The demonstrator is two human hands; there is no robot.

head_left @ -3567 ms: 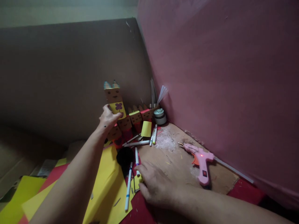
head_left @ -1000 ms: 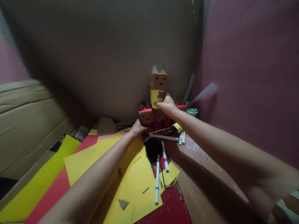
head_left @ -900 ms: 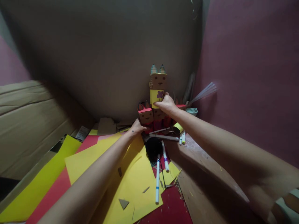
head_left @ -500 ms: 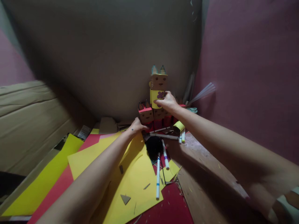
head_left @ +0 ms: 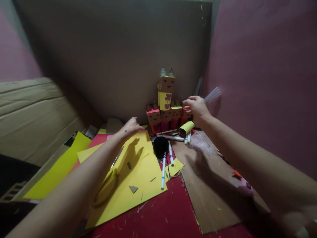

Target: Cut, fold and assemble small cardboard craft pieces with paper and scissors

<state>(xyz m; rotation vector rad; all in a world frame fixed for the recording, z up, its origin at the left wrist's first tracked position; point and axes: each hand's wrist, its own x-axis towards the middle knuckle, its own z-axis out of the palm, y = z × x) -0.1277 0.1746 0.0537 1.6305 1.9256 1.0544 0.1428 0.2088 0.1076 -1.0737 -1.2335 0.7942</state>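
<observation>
A cardboard figure with a box head (head_left: 167, 84), striped pointed ears and a yellow body (head_left: 164, 100) with a purple flower and heart stands upright on a row of similar figures. That lower row includes a red-topped figure (head_left: 153, 116) and a yellow-topped one (head_left: 176, 112). My right hand (head_left: 196, 107) is held in the air at the right end of the row, fingers loosely apart and nothing visible in it. To the left of the row, over yellow paper (head_left: 138, 158), my left hand (head_left: 133, 126) is open with fingers stretched out.
A yellow paper tube (head_left: 186, 128), white markers (head_left: 163, 172) and a black ball of yarn (head_left: 160, 146) lie in front of the figures. Yellow-handled scissors (head_left: 109, 186) rest on the paper under my left arm. Brown cardboard (head_left: 210, 185) is at right; clear sticks (head_left: 213, 94) stand near the wall.
My right hand has let go of the yellow body and moved right. My left hand has drawn away leftward from the lower figures. The stacked figure stays standing on its own.
</observation>
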